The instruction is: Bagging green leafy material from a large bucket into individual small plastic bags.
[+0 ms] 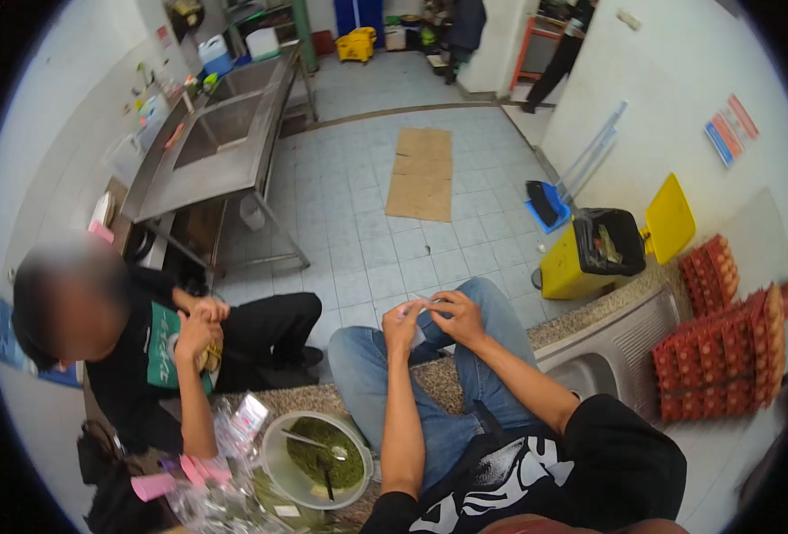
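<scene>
My left hand [402, 326] and my right hand [458, 316] meet above my lap. Their fingertips pinch a small piece of clear plastic, apparently a little bag [418, 338], whose lower part hangs beneath my left fingers. What it contains is too small to tell. To the left of my thigh stands a round translucent plastic tub [273, 467] of chopped green food [340, 467], with a light-handled utensil [304, 437] and a dark one [329, 482] in it. Clear plastic bags [200, 504] lie beside the tub, along with pink plastic cups [153, 486].
Another person [160, 347] sits close on my left, hands together. A steel sink [584, 377] and stacked red egg trays [714, 364] are on my right. Ahead are a yellow bin [560, 263], blue dustpan [547, 207], flattened cardboard [420, 175] and steel sink table [200, 173].
</scene>
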A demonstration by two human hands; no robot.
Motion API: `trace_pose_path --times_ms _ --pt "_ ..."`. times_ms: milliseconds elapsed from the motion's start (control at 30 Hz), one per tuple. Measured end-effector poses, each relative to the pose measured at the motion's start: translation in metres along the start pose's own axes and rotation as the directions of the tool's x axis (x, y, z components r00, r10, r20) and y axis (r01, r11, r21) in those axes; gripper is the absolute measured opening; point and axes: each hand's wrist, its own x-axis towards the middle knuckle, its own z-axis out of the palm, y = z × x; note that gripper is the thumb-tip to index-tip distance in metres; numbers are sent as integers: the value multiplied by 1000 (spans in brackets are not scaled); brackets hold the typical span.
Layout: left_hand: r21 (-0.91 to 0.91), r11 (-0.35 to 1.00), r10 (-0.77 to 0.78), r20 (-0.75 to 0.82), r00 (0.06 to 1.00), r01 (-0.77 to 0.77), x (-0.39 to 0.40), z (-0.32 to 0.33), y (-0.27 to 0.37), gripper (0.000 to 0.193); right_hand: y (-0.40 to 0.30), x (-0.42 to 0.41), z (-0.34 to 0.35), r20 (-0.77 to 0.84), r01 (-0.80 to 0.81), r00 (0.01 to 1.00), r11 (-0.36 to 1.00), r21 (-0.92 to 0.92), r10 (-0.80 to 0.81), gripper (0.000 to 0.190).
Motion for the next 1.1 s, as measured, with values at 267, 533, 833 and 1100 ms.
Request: trace_pose_path --times_ms 267,533,833,1100 --pt "57 998 16 -114 993 -9 12 -32 3 18 -3 15 22 179 -127 980 960 248 84 24" --pt "149 984 -104 32 994 98 10 -31 3 14 39 12 22 541 -425 827 798 427 151 27" --pt "258 964 -113 197 974 60 0 -32 14 12 39 13 11 681 -447 725 821 354 101 19" --pt "460 888 -99 218 971 -13 -5 -38 17 13 39 6 24 626 -228 780 935 272 7 25"
